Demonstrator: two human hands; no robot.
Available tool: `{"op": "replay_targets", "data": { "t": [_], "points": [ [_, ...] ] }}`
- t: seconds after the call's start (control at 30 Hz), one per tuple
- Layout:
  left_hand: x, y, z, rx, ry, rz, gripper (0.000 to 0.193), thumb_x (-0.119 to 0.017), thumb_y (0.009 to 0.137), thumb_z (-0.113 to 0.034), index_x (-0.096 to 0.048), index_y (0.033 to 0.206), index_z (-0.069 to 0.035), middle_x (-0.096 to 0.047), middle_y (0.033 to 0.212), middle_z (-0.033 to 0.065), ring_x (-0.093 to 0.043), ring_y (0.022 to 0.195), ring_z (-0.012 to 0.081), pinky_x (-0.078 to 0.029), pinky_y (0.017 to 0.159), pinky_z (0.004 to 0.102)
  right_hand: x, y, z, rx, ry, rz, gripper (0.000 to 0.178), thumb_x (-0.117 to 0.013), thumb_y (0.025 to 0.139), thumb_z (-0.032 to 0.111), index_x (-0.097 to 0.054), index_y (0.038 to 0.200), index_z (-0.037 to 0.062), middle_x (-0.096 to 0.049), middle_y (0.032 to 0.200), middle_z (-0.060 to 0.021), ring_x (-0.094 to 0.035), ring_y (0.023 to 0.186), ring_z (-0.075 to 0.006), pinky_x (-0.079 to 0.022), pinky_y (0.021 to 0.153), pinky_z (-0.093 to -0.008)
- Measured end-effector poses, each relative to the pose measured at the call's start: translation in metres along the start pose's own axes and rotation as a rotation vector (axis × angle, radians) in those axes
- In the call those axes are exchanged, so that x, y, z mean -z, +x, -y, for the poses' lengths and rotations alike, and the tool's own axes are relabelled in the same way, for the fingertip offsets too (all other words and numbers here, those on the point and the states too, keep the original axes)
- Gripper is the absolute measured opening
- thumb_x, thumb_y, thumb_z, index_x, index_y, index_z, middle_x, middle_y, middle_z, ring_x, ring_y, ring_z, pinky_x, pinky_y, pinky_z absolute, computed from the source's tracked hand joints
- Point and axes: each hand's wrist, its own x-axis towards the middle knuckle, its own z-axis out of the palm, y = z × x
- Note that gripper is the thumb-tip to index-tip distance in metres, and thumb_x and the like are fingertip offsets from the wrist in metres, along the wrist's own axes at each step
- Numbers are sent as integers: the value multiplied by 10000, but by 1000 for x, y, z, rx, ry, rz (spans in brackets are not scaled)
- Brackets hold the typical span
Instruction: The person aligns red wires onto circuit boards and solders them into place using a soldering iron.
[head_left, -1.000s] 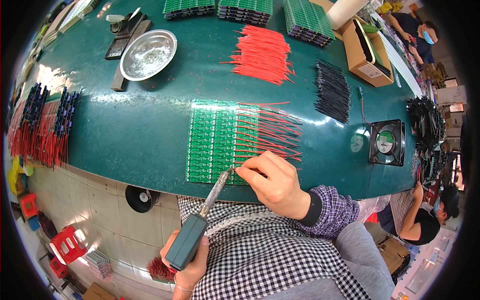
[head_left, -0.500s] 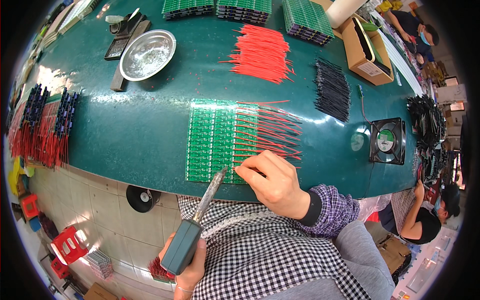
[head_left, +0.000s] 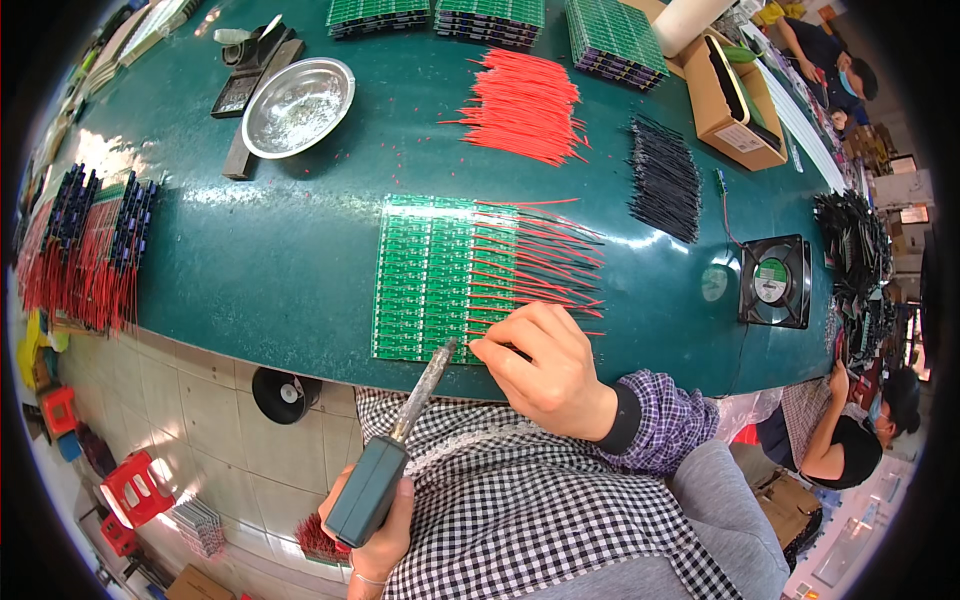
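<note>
My left hand [head_left: 378, 535] is closed around the grey-green handle of a soldering iron [head_left: 425, 388]. Its tip reaches the lower part of a green circuit board panel [head_left: 400, 280], close to my right fingertips. My right hand [head_left: 545, 365] pinches at the panel's lower right, thumb and forefinger together, on what looks like a thin wire mostly hidden by the fingers. Several red wires [head_left: 555, 243], with dark ones among them, run from the panel's right-hand rows out over the green table.
Beyond the panel lie red wires [head_left: 525, 105], black wires [head_left: 665, 180] and stacked boards [head_left: 615, 40]. A metal bowl [head_left: 298, 108] sits by an iron stand [head_left: 255, 65]. Wired boards [head_left: 90, 240] stand at left; a fan [head_left: 775, 282] and cardboard box [head_left: 735, 110] at right. Other people work at right.
The soldering iron has shifted very slightly to the right, its tip staying near my right fingertips. My right hand holds nearly the same place and pinch.
</note>
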Motion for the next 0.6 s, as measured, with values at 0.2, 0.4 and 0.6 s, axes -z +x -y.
{"op": "replay_targets", "data": {
  "t": [0.2, 0.4, 0.6],
  "points": [
    [0, 2, -3, -67, -12, 24, 184, -767, 737, 21, -689, 900, 59, -660, 815, 128, -626, 649, 207, -487, 571, 297, 0, 1, 1, -5, -4, 7, 247, -772, 640, -15, -709, 876, 19, -634, 830, -52, -598, 749, -223, -453, 639, -336],
    [0, 4, -5, -65, 14, 41, 189, -768, 719, 29, -686, 887, 51, -659, 807, 131, -625, 642, 224, -491, 572, 302, 0, 2, 1, -12, -15, 23, 244, -771, 640, -16, -708, 873, 19, -630, 824, -53, -600, 747, -224, -455, 638, -336],
    [4, -1, 4, -33, 28, 56, 169, -762, 734, 14, -678, 877, 46, -638, 782, 118, -598, 619, 217, -466, 551, 308, 1, 3, 3, -17, -17, 38, 237, -765, 647, -20, -706, 874, 15, -632, 831, -55, -599, 746, -224, -457, 643, -342]
  ]
}}
